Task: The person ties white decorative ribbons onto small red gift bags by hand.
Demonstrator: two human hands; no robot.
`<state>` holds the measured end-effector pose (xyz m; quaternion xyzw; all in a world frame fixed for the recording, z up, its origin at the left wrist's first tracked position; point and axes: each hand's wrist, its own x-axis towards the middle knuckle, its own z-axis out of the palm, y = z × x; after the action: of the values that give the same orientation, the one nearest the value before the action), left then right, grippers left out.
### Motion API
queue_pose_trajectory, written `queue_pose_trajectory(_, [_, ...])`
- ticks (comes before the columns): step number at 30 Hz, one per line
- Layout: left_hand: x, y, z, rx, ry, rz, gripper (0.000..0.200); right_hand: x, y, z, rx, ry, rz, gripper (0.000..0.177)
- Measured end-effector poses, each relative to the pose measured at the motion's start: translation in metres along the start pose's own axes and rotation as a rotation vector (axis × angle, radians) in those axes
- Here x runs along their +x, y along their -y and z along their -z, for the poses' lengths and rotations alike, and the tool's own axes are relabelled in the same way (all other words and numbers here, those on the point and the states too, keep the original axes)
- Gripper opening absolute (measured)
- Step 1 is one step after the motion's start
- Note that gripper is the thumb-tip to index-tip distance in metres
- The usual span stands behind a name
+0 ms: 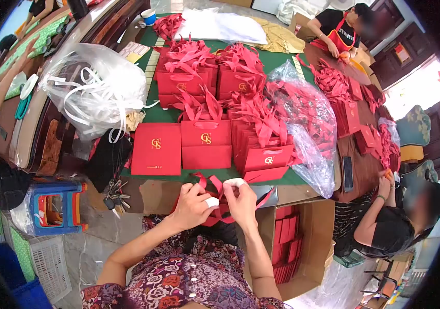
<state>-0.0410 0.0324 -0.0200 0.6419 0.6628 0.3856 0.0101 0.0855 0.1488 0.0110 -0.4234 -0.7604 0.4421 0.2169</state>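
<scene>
Left hand (193, 206) and right hand (241, 202) (each with a white-wrapped finger) pinch a red ribbon (213, 182) just off the near edge of the green worktop (273, 59). An open cardboard box (315, 242), lower right, contains stacked red paper bags (285, 232); a clear plastic sack (68, 64), left, holds tangled white ribbons (96, 98).

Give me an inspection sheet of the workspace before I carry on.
Surface: green tabletop, largely covered.
Job's things: red gift bags, grouped upright and flat, gold lettering visible on several.
Clutter: clear sack of white ribbon at left; phone on the brown table at right.
Hands: left hand and right hand pinch red ribbon.
Cables: nothing seen.
Surroundings: open cardboard box, red items inside; co-worker at right.
</scene>
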Motion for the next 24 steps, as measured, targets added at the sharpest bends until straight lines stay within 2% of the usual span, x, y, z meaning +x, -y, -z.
queue_pose_trajectory(2, [0.004, -0.001, 0.002, 0.012, 0.013, 0.040, 0.018, -0.003, 0.002, 0.002, -0.017, -0.009, 0.032, 0.012])
queue_pose_trajectory(4, [0.006, 0.002, -0.001, 0.028, 0.000, 0.075, 0.019, -0.006, 0.000, 0.004, -0.020, -0.205, 0.184, 0.012])
queue_pose_trajectory(5, [0.007, 0.005, -0.002, 0.049, -0.011, 0.112, 0.019, -0.008, -0.003, 0.009, -0.020, -0.205, 0.186, 0.012])
queue_pose_trajectory(7, [0.007, 0.012, -0.007, 0.047, -0.037, 0.143, 0.020, -0.010, -0.015, 0.031, -0.202, -0.375, 0.163, 0.014])
queue_pose_trajectory(10, [0.009, 0.018, -0.013, 0.017, -0.034, 0.274, 0.023, -0.013, -0.055, 0.055, -0.397, -0.488, 0.043, 0.017])
queue_pose_trajectory(13, [0.006, 0.020, -0.023, 0.027, -0.048, 0.261, 0.025, -0.013, -0.081, 0.067, -0.512, -0.456, -0.023, 0.018])
queue_pose_trajectory(16, [0.002, 0.016, -0.016, 0.022, -0.078, 0.238, 0.031, -0.013, -0.094, 0.067, -0.458, -0.397, -0.042, 0.019])
queue_pose_trajectory(19, [-0.006, 0.010, 0.001, 0.043, -0.141, 0.191, 0.036, -0.010, -0.102, 0.064, -0.458, -0.431, 0.030, 0.018])
queue_pose_trajectory(21, [-0.017, 0.007, 0.015, 0.082, -0.150, 0.239, 0.035, -0.011, -0.103, 0.065, -0.372, -0.462, 0.075, 0.011])
queue_pose_trajectory(23, [-0.028, 0.007, 0.024, 0.090, -0.136, 0.276, 0.036, -0.017, -0.079, 0.064, -0.221, -0.440, -0.032, 0.009])
queue_pose_trajectory(24, [-0.033, 0.007, 0.026, 0.084, -0.139, 0.331, 0.037, -0.020, -0.060, 0.063, -0.115, -0.415, -0.017, 0.007])
